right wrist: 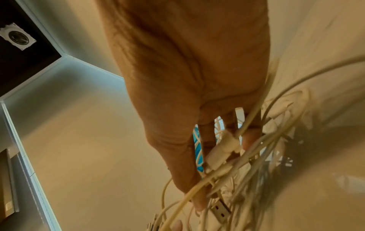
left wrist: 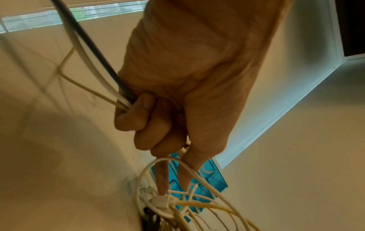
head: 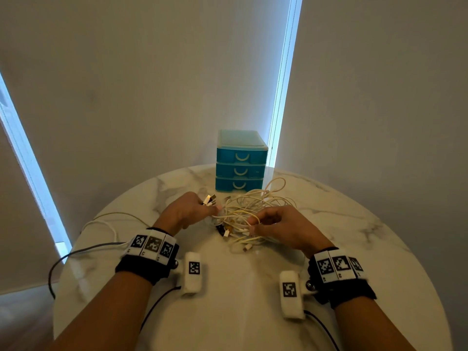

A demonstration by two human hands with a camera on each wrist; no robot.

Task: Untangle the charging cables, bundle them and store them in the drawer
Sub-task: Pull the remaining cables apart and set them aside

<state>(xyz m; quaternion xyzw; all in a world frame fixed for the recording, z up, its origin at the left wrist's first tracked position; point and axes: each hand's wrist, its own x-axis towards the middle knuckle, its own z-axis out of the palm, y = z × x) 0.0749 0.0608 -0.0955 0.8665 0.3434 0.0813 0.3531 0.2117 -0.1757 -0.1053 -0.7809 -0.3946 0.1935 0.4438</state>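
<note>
I am clamping three freed cable ends [left wrist: 102, 87] in my left hand [head: 186, 211], curled fingers keeping their plugs [head: 209, 199] clear of the tangled charging cables [head: 249, 211], which are lying between my hands in front of the closed blue three-drawer organizer [head: 240, 163]. My right hand [head: 277, 224] is pinching one strand inside the tangle, probably to trace it out. The round marble-patterned table [head: 228, 312] is standing against drawn roller blinds [head: 152, 84].

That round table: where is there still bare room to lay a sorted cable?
Bare marble shows on the table right of the right hand, at the near edge between the forearms, and far left of the drawer unit. It is crowded in the middle, where the cable tangle lies before the drawers.
</note>
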